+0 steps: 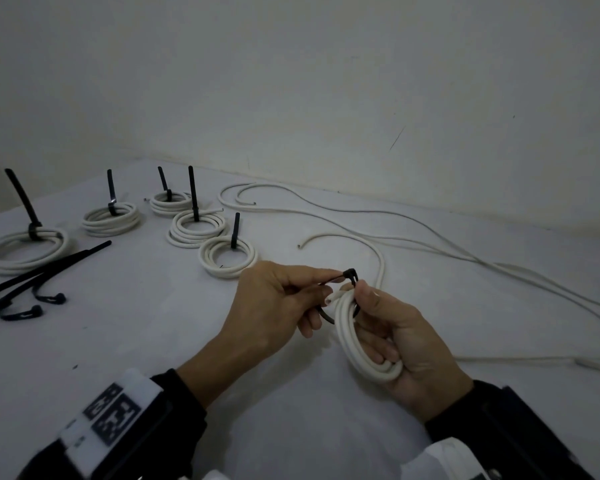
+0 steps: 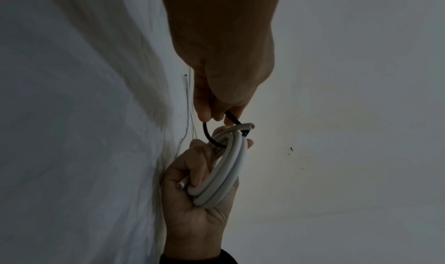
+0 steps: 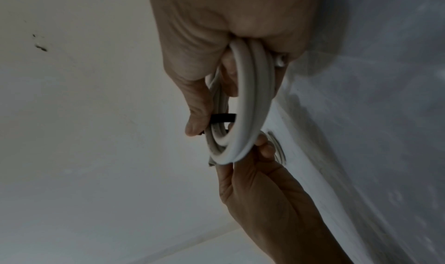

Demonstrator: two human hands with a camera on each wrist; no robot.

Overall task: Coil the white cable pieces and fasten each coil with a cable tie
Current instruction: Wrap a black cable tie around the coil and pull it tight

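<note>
The right hand (image 1: 406,344) held the white coil (image 1: 364,341) upright above the table (image 1: 153,341), fingers curled through its hole and the thumb pressing the turns together near the top. The left hand (image 1: 278,306) pinched the black cable tie (image 1: 349,276), which was looped around the turns of the coil, its head just beside the right thumb.

To do this step well, I think the tail should go straight into the head, and the right thumb should keep all turns flat and together while the left hand pulled. If the thumb relaxed, 1 turn could spring out of the loop.

5 tied coils (image 1: 227,256) lay at the far left, spare ties (image 1: 32,285) near them, and loose cables (image 1: 395,233) waited at the right.
</note>
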